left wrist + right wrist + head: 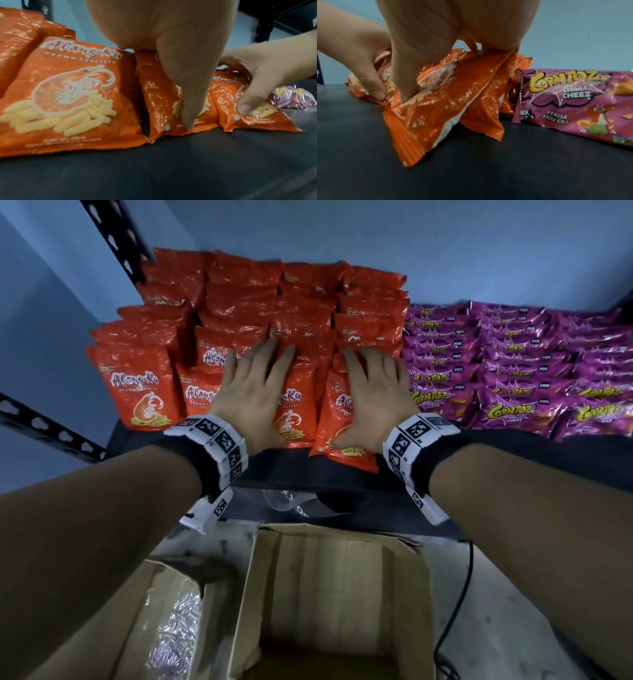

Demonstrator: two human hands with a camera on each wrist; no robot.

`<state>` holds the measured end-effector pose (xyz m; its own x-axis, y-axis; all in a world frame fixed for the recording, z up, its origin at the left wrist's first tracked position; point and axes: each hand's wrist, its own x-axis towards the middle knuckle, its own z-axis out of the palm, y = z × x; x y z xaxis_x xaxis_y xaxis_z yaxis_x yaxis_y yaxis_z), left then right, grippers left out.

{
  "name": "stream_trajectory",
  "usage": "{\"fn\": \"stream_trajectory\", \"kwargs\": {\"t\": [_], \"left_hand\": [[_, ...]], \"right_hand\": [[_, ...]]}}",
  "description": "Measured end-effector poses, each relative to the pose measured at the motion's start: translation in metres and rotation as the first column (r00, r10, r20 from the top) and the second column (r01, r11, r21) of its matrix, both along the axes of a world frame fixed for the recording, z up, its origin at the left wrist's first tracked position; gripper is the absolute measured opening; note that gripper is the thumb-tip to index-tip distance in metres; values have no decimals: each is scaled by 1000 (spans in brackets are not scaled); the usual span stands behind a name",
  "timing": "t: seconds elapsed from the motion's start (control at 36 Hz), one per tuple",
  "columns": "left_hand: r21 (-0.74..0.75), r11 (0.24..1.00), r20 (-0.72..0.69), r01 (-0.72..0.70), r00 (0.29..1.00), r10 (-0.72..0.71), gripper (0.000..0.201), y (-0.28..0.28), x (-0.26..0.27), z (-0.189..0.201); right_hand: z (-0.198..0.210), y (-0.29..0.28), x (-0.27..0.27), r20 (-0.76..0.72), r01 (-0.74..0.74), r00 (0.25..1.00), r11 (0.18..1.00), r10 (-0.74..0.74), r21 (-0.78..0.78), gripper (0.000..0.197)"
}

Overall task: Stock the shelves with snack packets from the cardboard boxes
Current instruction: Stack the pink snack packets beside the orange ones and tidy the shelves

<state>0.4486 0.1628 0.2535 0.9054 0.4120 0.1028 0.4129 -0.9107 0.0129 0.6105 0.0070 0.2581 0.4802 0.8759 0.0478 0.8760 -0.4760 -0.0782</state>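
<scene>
Dark shelf (342, 474) carries the orange Alang-Ku prawn cracker packets (239, 296), purple Corntoz packets (513, 364) to their right. Left hand (253, 392) flat on the front row; right hand (373, 398) pinches the skewed front packet (346, 453) overhanging the shelf edge. Risk: it slides off when released. Cardboard box (342, 594) below the shelf: contents unclear.

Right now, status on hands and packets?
Left hand flat on orange packets. Right hand grips front packet, skewed over shelf edge. Purple packets alongside, clear.
</scene>
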Motion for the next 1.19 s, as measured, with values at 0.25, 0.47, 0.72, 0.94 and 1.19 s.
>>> {"fn": "stream_trajectory", "kwargs": {"t": [0.25, 0.47, 0.72, 0.94, 1.19], "left_hand": [[60, 998, -47, -2, 999, 5, 150, 15, 15, -5], [123, 992, -71, 18, 997, -9, 149, 25, 25, -13], [159, 987, -105, 5, 994, 12, 147, 29, 33, -14], [158, 986, -78, -52, 995, 65, 154, 18, 25, -7], [192, 981, -91, 3, 996, 14, 139, 10, 32, -5]], "right_hand": [[-5, 14, 18, 75, -36, 997, 999, 36, 0, 148], [-11, 23, 35, 58, -62, 996, 997, 65, -54, 156], [-9, 33, 46, 62, -60, 996, 993, 66, -101, 159], [-6, 26, 42, 67, -62, 996, 996, 65, -58, 162], [-1, 29, 38, 88, -72, 993, 990, 83, -124, 160]]}}
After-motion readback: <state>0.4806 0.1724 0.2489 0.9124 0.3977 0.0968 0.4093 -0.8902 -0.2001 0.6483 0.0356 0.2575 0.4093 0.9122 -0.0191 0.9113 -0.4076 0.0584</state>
